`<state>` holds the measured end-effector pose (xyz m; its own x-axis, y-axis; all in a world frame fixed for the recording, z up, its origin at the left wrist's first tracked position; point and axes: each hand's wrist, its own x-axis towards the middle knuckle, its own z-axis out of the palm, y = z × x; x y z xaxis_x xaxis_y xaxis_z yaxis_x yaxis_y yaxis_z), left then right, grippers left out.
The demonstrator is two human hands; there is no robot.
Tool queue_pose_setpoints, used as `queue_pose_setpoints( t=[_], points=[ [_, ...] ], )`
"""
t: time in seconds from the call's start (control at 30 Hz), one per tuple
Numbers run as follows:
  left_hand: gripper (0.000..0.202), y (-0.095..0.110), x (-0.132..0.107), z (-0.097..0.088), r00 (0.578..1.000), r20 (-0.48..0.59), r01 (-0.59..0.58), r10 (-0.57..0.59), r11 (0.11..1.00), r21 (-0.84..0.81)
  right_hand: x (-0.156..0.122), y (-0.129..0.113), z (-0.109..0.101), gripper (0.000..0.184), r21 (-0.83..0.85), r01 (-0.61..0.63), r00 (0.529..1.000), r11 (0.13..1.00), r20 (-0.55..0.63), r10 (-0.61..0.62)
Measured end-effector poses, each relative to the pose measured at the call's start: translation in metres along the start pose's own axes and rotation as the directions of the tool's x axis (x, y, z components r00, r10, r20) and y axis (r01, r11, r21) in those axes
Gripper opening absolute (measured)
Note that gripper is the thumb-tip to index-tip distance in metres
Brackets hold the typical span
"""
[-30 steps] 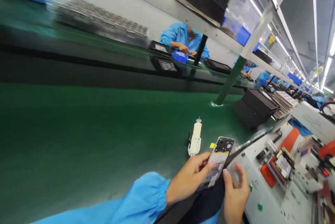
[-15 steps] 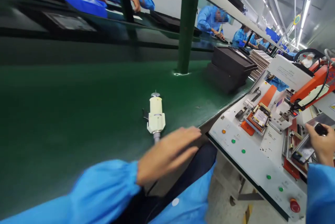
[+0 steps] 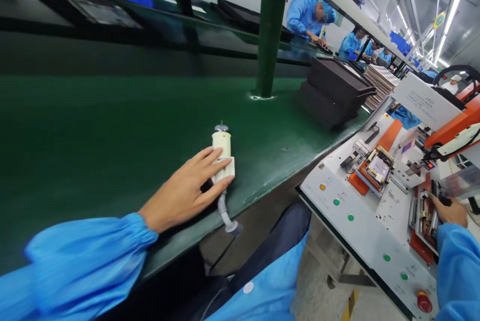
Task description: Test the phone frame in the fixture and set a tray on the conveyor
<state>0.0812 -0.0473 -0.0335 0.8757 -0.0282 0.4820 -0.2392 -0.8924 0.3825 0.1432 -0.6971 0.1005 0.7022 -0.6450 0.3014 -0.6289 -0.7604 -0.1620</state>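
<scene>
Our left hand [image 3: 183,191] lay w/ fingers spread, half-curled on the cream tool [image 3: 222,158] near the green bench's [image 3: 93,136] front edge, not yet lifted. Right hand [image 3: 450,211] pressed at the fixture [image 3: 423,213] on the machine; grip can't be told. Another fixture [image 3: 378,168] already loaded.

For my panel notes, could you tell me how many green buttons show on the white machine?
4: two upper green buttons beside the orange one, two lower near the red stop. Others may be hidden.
</scene>
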Motion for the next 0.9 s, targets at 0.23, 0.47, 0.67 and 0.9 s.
queue_pose_setpoints(
  t=[0.23, 0.47, 0.67, 0.9],
  points=[
    [0.074, -0.003, -0.001, 0.001, 0.999, -0.022, -0.023, 0.024, 1.0, 0.016, 0.008, -0.007, 0.008, 0.064, -0.052, 0.038, 0.999, 0.998, 0.003, -0.038],
    [0.077, -0.004, -0.001, 0.002, 0.999, -0.023, -0.026, 0.027, 0.999, 0.037, -0.009, -0.009, 0.025, 0.065, -0.145, 0.036, 0.999, 0.989, -0.007, -0.038],
    [0.077, -0.003, -0.001, 0.002, 0.999, -0.024, -0.034, 0.034, 0.999, 0.036, -0.024, -0.016, 0.01, 0.056, -0.143, 0.113, 0.993, 0.983, -0.023, -0.118],
    [0.073, 0.01, -0.001, -0.005, 0.999, 0.036, 0.018, -0.018, 1.0, 0.015, -0.158, 0.011, -0.015, 0.069, 0.263, 0.162, 0.912, 0.951, -0.408, -0.042]
  ],
)
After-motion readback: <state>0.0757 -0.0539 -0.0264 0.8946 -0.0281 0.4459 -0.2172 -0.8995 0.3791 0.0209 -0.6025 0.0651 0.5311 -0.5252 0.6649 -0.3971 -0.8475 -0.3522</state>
